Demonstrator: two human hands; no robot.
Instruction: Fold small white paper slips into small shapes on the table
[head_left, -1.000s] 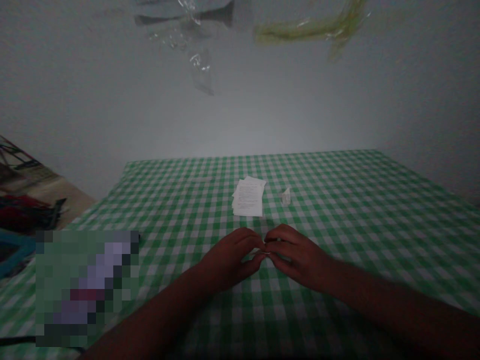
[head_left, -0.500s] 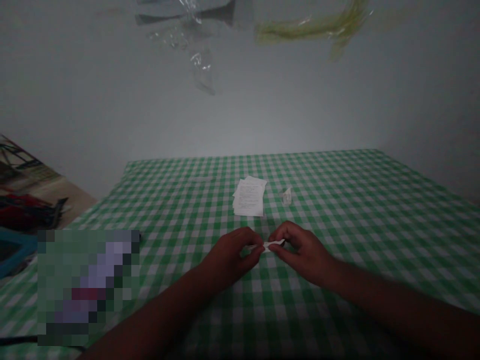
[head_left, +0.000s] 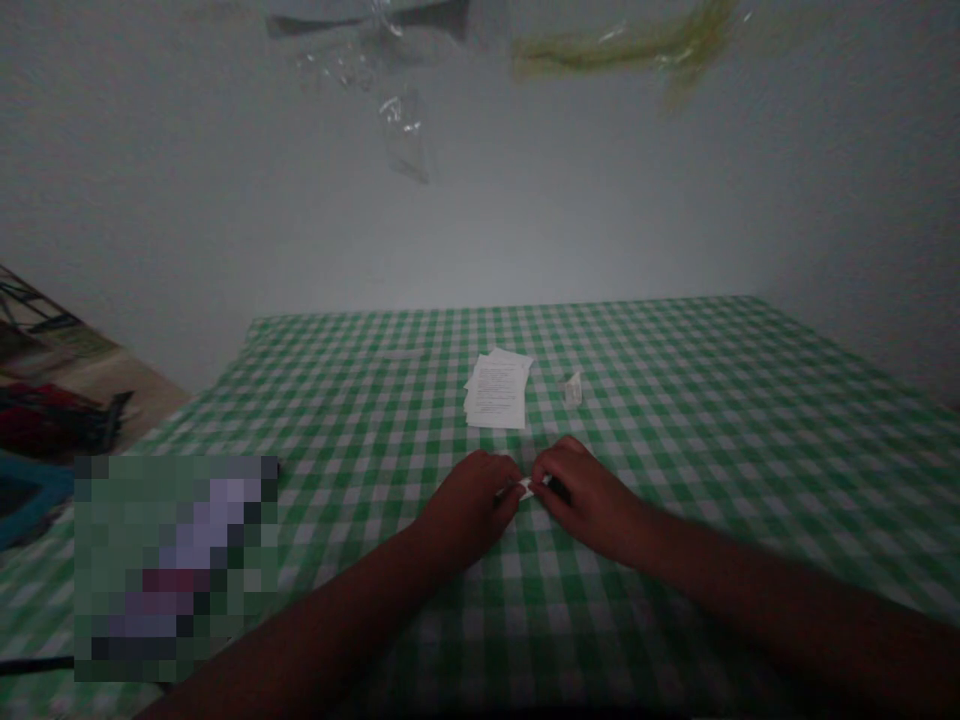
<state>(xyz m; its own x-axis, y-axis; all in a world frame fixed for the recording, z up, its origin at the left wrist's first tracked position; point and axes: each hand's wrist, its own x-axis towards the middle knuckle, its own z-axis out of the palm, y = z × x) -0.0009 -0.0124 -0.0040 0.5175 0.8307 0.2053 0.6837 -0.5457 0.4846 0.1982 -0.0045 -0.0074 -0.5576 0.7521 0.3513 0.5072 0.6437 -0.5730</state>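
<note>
Between my two hands is a small folded piece of white paper (head_left: 526, 488), mostly covered by the fingers. My left hand (head_left: 471, 505) pinches its left end with thumb and fingers. At the other end, my right hand (head_left: 581, 492) is closed on the paper too, its fingertips close to those of the left. Just beyond the hands lies a stack of printed paper sheets (head_left: 496, 395), slightly fanned. To the right of that stack stands a small folded paper piece (head_left: 574, 388).
A green-and-white checked tablecloth (head_left: 675, 400) covers the table up to the wall. At the left, a pixelated area hides a long pale object (head_left: 199, 540) beside a dark cable (head_left: 37, 665). A faint pale strip (head_left: 403, 354) lies at the back left.
My right hand has shifted slightly left and its fingers have curled further over the paper. Less of the white paper shows between the hands now.
</note>
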